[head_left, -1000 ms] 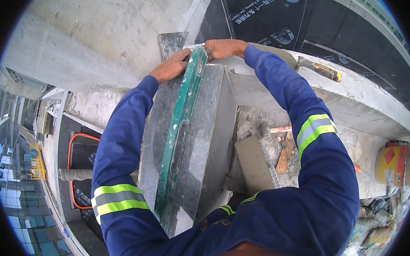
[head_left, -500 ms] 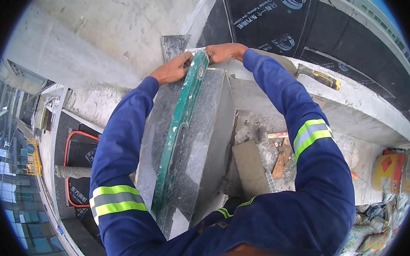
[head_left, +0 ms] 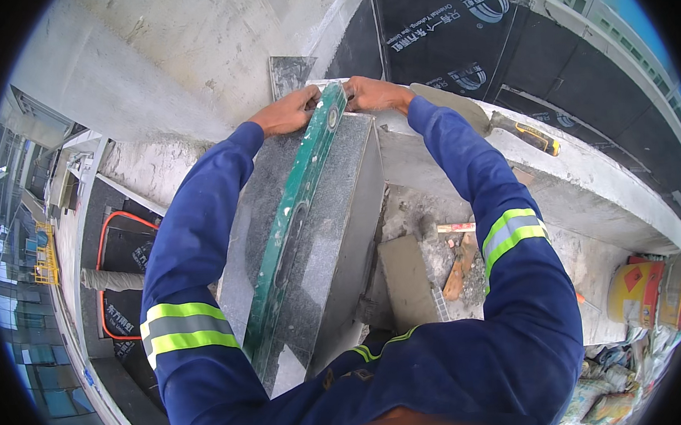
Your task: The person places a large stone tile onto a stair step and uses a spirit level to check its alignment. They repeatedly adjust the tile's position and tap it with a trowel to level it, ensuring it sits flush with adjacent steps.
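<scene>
A long green spirit level (head_left: 293,196), spattered with pale mortar, lies lengthwise on a grey stone slab (head_left: 328,205). At its far end my left hand (head_left: 287,112) is closed, fingers curled in close to the level's left side. On the other side my right hand (head_left: 377,93) is closed too, its fingertips bent down by the slab's far edge. Between the hands a thin white edge (head_left: 320,83) shows behind the level. What the fingertips pinch is hidden.
A trowel with a yellow and black handle (head_left: 535,136) rests on the concrete ledge (head_left: 601,183) at right. A grey block (head_left: 409,280) and a wooden-handled tool (head_left: 459,268) lie below it. Yellow and red buckets (head_left: 636,291) stand far right. A grey plate (head_left: 291,75) leans beyond my left hand.
My right hand has shifted slightly to the right at the level's far end. The left hand and the level look nearly the same; the whole view has moved a little.
</scene>
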### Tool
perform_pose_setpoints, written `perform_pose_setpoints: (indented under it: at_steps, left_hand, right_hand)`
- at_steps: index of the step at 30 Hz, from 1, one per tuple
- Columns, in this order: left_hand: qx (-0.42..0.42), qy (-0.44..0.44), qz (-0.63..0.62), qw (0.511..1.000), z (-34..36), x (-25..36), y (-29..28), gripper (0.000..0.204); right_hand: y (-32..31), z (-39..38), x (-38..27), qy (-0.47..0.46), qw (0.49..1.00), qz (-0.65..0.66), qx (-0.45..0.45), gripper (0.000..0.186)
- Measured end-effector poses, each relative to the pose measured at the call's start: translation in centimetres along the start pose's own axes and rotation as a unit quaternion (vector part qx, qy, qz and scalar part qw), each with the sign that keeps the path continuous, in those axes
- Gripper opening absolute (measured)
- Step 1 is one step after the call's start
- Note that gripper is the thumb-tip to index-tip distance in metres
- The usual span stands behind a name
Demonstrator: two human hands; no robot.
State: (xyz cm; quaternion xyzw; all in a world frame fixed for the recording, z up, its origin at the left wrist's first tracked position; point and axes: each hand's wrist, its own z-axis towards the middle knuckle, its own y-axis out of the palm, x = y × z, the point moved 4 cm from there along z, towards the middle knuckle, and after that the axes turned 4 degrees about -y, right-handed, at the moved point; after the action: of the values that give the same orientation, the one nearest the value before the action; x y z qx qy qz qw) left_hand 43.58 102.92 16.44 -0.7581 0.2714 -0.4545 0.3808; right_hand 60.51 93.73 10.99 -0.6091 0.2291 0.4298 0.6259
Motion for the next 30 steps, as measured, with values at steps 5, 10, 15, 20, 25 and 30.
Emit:
perform_pose_setpoints:
  at_steps: [5,10,15,20,25,30]
  left_hand:
    - [0.006,0.024,-0.006,1.000,0.4,-0.8,0.0,0.066]
    - [-0.002,0.027,-0.024,0.999,0.4,-0.8,0.3,0.064]
    - [-0.005,0.024,-0.029,0.999,1.0,-1.4,0.3,0.064]
    - [-0.016,0.004,-0.012,1.000,0.6,-1.4,0.2,0.063]
    - [-0.018,0.018,-0.005,1.000,0.7,-0.2,0.3,0.063]
    - [0.067,0.098,0.003,0.993,0.7,-1.7,0.7,0.039]
  right_hand:
    - [-0.1,0.7,-0.2,-0.022,1.000,0.018,0.001,0.027]
    - [-0.1,1.6,1.9,-0.013,0.999,0.002,-0.039,0.031]
    - [-0.1,2.1,1.9,-0.010,0.998,0.002,-0.059,0.027]
    - [0.0,2.2,0.2,0.025,0.997,0.017,-0.076,0.029]
    - [-0.5,2.4,3.4,-0.004,0.997,0.014,-0.069,0.034]
    - [-0.2,2.2,2.2,0.015,0.996,0.027,-0.082,0.036]
